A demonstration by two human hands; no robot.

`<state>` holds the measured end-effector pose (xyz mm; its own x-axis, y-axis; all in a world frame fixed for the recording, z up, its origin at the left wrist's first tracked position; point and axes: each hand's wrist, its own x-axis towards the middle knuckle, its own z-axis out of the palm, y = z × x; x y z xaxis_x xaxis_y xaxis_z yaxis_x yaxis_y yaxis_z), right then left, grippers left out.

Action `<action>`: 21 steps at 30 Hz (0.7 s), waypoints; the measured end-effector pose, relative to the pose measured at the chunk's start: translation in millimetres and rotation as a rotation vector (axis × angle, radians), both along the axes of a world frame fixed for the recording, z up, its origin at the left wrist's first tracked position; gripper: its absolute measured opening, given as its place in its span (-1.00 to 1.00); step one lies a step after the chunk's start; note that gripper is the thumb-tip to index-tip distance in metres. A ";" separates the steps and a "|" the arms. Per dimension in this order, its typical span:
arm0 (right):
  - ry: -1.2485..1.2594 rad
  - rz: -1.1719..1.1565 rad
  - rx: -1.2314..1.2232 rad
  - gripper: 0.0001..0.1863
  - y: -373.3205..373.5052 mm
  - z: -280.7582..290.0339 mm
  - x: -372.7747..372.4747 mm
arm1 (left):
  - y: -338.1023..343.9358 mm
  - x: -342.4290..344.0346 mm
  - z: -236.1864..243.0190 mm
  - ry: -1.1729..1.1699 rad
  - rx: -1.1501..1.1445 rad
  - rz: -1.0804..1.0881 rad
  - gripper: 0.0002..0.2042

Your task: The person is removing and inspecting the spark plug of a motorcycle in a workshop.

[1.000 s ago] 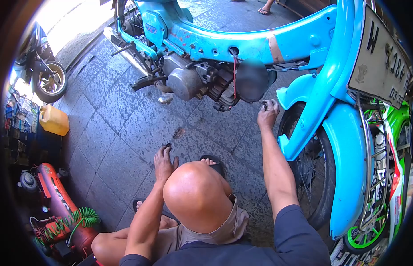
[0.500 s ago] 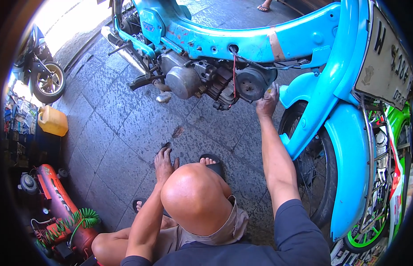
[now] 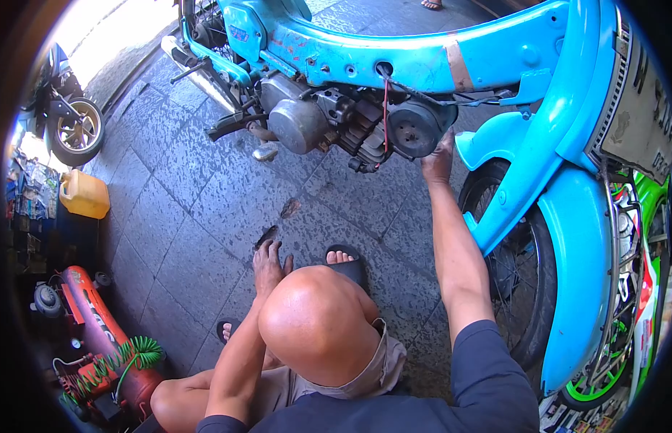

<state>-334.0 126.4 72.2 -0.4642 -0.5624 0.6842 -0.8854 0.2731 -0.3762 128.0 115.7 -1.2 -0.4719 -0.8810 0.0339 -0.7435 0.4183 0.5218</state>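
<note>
Here's the right hand (image 3: 438, 162) at two o'clock, tucked against the edge of the round cover (image 3: 414, 133) on the blue motorbike (image 3: 422, 63); fingertips hidden, so can't tell if they pinch! The fender (image 3: 487, 148) crowds its three o'clock, a red wire (image 3: 386, 119) hangs at the cover's nine. Left hand (image 3: 268, 270), fingers loosely spread, beside the knee (image 3: 315, 321) at six. Jug (image 3: 84, 195) at nine, compressor (image 3: 97, 307) at eight, green bike (image 3: 651, 196) at three.

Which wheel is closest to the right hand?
The blue motorbike's front wheel, nearest the right hand; the green-rimmed wheel and far-left wheel are farther away.
</note>
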 end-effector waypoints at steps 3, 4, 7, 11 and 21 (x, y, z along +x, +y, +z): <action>-0.160 0.108 -0.012 -0.63 -2.3 0.8 5.3 | 1.7 0.2 -0.7 -0.001 0.011 0.005 -0.51; -0.161 0.106 -0.011 -0.63 -1.9 -0.7 2.8 | 1.8 -0.5 -1.8 0.003 0.028 0.005 -0.51; -0.076 0.056 0.071 -0.63 -3.4 -1.5 -2.0 | 1.1 2.5 -8.2 -0.001 0.041 -0.010 -0.51; 0.004 -0.015 0.019 -0.62 -7.5 5.1 2.1 | 2.5 6.9 -14.5 -0.006 0.037 -0.001 -0.50; 0.101 0.047 0.050 -0.55 -8.1 4.6 -2.9 | 4.3 7.5 -10.4 -0.008 0.064 -0.003 -0.51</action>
